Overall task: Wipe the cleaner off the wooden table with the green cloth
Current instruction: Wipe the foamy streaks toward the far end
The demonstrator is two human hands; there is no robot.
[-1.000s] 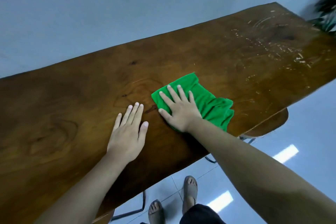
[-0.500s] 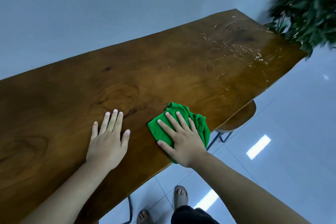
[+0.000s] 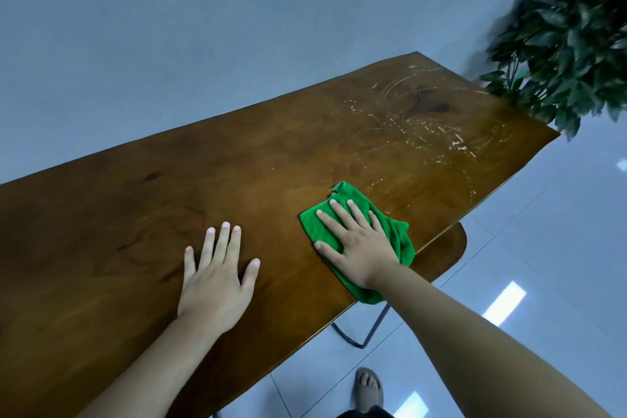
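A long dark wooden table [image 3: 142, 220] runs from lower left to upper right. White streaks of cleaner [image 3: 424, 132] cover its far right end. The crumpled green cloth [image 3: 390, 231] lies near the table's front edge, partly hanging over it. My right hand [image 3: 356, 241] presses flat on the cloth with fingers spread. My left hand [image 3: 217, 275] rests flat on the bare wood to the left of the cloth, holding nothing.
A leafy green plant [image 3: 570, 44] stands past the table's far right corner. A wooden stool [image 3: 448, 254] with metal legs sits under the front edge. A sandalled foot [image 3: 368, 387] is on the pale tiled floor below. A grey wall lies behind.
My right hand slid the cloth from the table's middle toward the front edge and bunched it up. The view swung right, bringing the plant in. My left hand stayed flat on the wood.
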